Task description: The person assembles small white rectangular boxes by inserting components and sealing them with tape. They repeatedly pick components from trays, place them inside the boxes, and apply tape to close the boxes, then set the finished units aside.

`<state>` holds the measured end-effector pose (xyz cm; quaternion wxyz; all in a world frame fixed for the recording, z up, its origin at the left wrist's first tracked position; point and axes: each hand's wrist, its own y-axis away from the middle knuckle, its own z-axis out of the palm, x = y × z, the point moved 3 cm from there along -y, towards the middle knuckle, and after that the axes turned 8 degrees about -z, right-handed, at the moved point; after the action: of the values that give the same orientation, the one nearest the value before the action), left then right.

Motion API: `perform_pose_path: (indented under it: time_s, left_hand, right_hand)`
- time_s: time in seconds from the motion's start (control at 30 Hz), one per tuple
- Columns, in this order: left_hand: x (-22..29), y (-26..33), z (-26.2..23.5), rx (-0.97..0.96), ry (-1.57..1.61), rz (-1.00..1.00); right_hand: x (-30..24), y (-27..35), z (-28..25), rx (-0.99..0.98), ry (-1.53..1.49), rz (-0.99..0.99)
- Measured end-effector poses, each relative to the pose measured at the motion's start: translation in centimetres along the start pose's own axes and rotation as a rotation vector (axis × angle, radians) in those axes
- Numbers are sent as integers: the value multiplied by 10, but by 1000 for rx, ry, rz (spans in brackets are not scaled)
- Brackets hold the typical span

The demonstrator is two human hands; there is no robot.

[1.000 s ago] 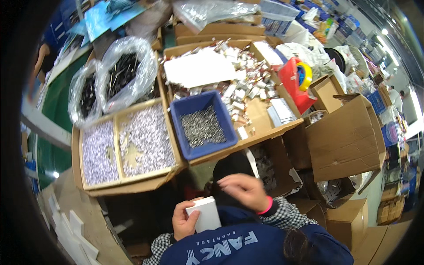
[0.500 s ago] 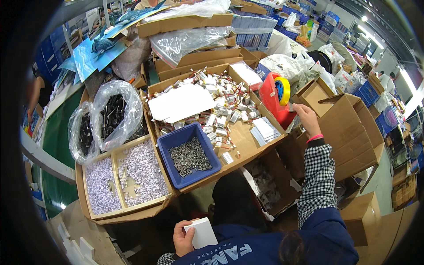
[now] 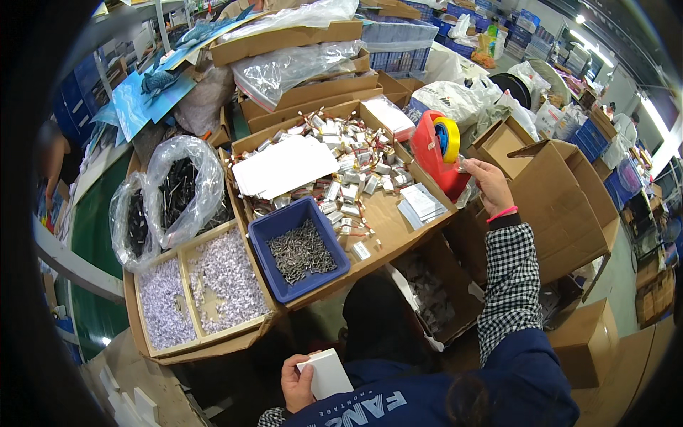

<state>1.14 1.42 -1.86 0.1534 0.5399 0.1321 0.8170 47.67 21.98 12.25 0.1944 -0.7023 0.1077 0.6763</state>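
My left hand [image 3: 299, 381] is closed round a flat white box [image 3: 329, 374] low in front of my body, thumb on its upper face. My right hand [image 3: 491, 188] reaches forward and pinches the free end of clear tape at the front of a red tape dispenser [image 3: 428, 153]. A tape roll with a yellow core [image 3: 447, 139] sits in the dispenser. Left of the dispenser is a cardboard tray [image 3: 378, 229] holding many small silver battery cells with wires [image 3: 348, 191], white sheets [image 3: 284, 168] and a small stack of white cards [image 3: 421, 204].
A blue bin of small metal screws [image 3: 300, 250] stands at the tray's near corner. Left of it, a divided wooden tray [image 3: 186, 274] holds small white parts, with a plastic bag of black parts [image 3: 178, 186] behind. Open cardboard boxes [image 3: 551, 206] stand right. Another person's arm [image 3: 53, 167] shows far left.
The view has shifted slightly. My right hand stays pinched at the dispenser, its fingertips a little nearer the roll. My left hand keeps hold of the white box.
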Motion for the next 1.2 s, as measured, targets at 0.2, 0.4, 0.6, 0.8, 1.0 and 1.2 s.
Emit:
perform_pose_path:
  time_s: [0.2,0.4,0.6,0.8,1.0,1.2]
  left_hand:
    - [-3,1,-2,7,38,-21]
    - [-6,0,-2,-50,35,-34]
    - [4,4,4,-120,-20,0]
    - [10,5,4,-72,-20,102]
    - [22,10,6,-110,-60,246]
    - [24,10,4,-88,-89,341]
  right_hand:
    - [-12,11,-3,102,-82,-76]
    - [18,40,-4,185,-238,131]
    - [44,42,5,160,-423,46]
    - [77,24,-1,79,-484,-213]
    - [87,42,-11,417,-598,-139]
    - [44,138,84,-151,-490,-92]
